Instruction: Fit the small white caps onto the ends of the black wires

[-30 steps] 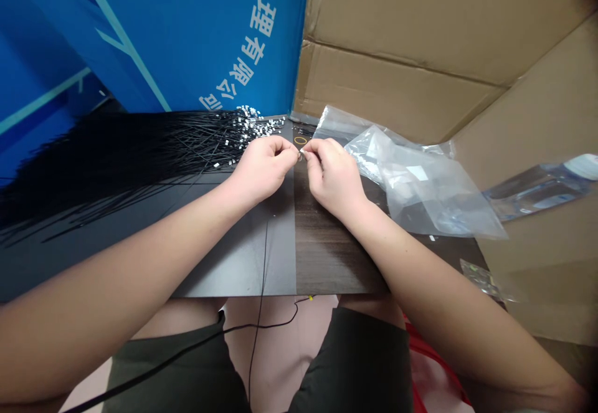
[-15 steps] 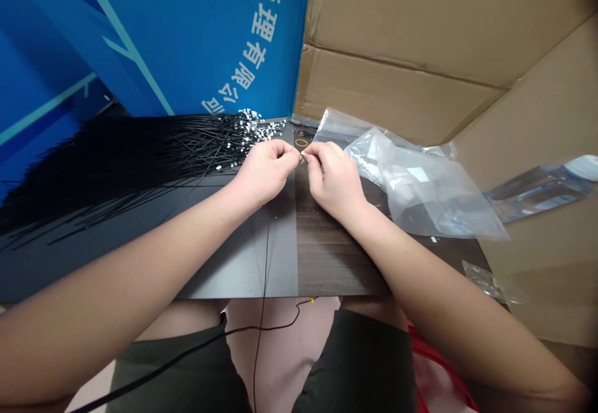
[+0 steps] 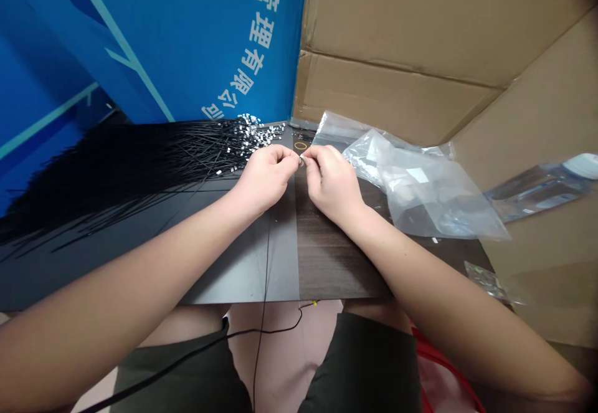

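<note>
My left hand [image 3: 266, 176] and my right hand [image 3: 331, 182] meet fingertip to fingertip over the table, both pinching a small silver part [image 3: 301, 161]. Its shape is mostly hidden by my fingers. A thin gold ring [image 3: 301, 145] lies on the board just beyond my fingertips. To the left of my left hand, a large fan of thin black wires [image 3: 140, 170] spreads across the board, with small white tips [image 3: 255, 132] bunched at its ends. The nearest tips lie just beyond my left hand.
Crumpled clear plastic bags [image 3: 415, 182] lie right of my right hand on a grey and dark wood-grain board [image 3: 327, 257]. A black cable [image 3: 265, 270] hangs over the front edge. Cardboard walls [image 3: 397, 39] and a blue printed banner [image 3: 187, 39] stand behind; a plastic bottle [image 3: 537, 192] lies right.
The whole scene sits slightly lower in the view. My hands stay together on the small silver part, with no visible release.
</note>
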Demonstrator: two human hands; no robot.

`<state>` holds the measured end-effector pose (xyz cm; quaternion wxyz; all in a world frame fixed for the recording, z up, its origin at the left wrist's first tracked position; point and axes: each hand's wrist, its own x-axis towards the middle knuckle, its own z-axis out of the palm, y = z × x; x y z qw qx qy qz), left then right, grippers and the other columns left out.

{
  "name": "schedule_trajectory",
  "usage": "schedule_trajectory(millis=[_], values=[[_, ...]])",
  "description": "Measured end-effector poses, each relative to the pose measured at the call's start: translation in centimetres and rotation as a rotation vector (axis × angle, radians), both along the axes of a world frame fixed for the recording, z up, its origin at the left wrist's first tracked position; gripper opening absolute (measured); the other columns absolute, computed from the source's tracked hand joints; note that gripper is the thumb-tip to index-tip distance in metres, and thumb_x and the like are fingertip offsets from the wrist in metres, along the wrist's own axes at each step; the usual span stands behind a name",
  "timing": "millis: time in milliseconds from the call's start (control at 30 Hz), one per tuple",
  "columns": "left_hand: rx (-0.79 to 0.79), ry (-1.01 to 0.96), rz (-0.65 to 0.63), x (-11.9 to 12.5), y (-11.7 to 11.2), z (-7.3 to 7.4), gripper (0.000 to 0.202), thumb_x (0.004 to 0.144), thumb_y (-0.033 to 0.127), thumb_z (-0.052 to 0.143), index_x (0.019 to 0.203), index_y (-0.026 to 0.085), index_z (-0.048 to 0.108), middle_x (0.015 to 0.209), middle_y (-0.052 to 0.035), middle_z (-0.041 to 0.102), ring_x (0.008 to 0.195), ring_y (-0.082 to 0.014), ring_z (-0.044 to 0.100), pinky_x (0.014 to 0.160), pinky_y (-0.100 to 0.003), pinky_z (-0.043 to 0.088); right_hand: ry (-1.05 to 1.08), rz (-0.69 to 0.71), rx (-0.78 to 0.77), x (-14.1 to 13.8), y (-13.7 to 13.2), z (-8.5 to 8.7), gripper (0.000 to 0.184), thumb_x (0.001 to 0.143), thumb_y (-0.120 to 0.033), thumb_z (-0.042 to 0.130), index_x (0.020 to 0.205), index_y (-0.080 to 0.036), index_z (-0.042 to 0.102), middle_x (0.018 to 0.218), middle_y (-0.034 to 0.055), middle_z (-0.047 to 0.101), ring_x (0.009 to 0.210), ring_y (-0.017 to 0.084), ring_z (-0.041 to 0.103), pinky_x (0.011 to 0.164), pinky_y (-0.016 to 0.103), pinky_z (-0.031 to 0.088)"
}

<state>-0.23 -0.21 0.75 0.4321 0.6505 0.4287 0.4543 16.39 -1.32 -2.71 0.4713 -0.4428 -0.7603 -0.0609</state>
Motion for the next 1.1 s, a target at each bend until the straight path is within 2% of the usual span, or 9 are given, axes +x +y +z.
schedule_trajectory(millis=[333,533,900,1100], values=[[-0.013,-0.018,0.011,0.19,0.19,-0.26,0.018,0.083,0.029,0.066,0.068,0.021,0.059,0.063,0.0028,0.047,0.061,-0.0131,0.038,0.059,-0.031,0.029,0.037,-0.006,-0.001,-0.13,0.19,-0.06,0.014,0.104,-0.020,0.048,0.099,-0.022,0.061,0.096,0.0085,0.072,0.090,0.023,0.067,0.081,0.037,0.053],[-0.021,0.030,-0.021,0.22,0.11,-0.13,0.021,0.085,0.035,0.068,0.071,0.020,0.064,0.066,0.0002,0.057,0.064,-0.0148,0.047,0.062,-0.031,0.035,0.088,-0.022,0.030,-0.12,0.15,0.06,0.014,0.105,-0.023,0.051,0.099,-0.022,0.062,0.096,0.0081,0.074,0.090,0.022,0.068,0.081,0.036,0.052],[-0.020,0.013,-0.050,0.05,0.17,-0.17,0.024,0.086,0.036,0.071,0.071,0.020,0.062,0.066,0.0009,0.054,0.063,-0.0136,0.045,0.063,-0.031,0.034,0.121,-0.011,-0.025,-0.22,0.06,0.11,0.013,0.104,-0.026,0.050,0.098,-0.023,0.061,0.098,0.0085,0.074,0.091,0.023,0.067,0.083,0.039,0.053],[-0.069,-0.072,-0.064,-0.03,0.51,-0.45,0.023,0.081,0.033,0.074,0.068,0.020,0.060,0.065,0.0016,0.053,0.062,-0.0124,0.043,0.061,-0.031,0.032,0.127,0.010,-0.046,-0.16,0.02,0.06,0.012,0.104,-0.024,0.051,0.097,-0.024,0.061,0.096,0.0071,0.073,0.089,0.022,0.066,0.083,0.039,0.053]])
